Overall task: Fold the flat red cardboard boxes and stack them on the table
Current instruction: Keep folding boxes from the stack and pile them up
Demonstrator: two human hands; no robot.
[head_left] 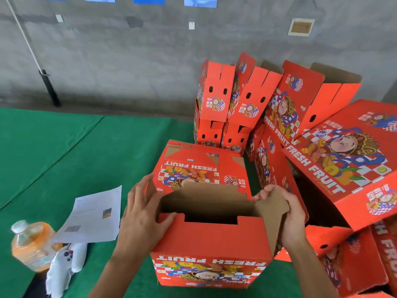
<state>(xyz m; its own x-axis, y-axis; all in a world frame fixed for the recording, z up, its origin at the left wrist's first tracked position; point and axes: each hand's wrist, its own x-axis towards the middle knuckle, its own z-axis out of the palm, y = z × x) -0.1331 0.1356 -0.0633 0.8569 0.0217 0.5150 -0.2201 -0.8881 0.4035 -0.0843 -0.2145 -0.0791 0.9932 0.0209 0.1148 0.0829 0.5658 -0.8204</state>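
A red "FRESH FRUIT" cardboard box (pixel 211 244) stands opened up on the green table in front of me, its brown inside showing. My left hand (pixel 142 214) presses with spread fingers against the box's left side flap, thumb on the near red flap. My right hand (pixel 287 214) grips the brown right side flap (pixel 269 209), fingers curled over its top edge. A pile of folded red boxes (pixel 335 151) lies tumbled at the right. Further folded boxes (pixel 217 104) stand stacked two high behind.
A sheet of paper (pixel 94 218), an orange drink bottle (pixel 30 244) and a white cloth (pixel 64 269) lie at the left on the green table cover (pixel 75 151). A grey concrete wall rises behind, with a black pole (pixel 49 87) leaning against it.
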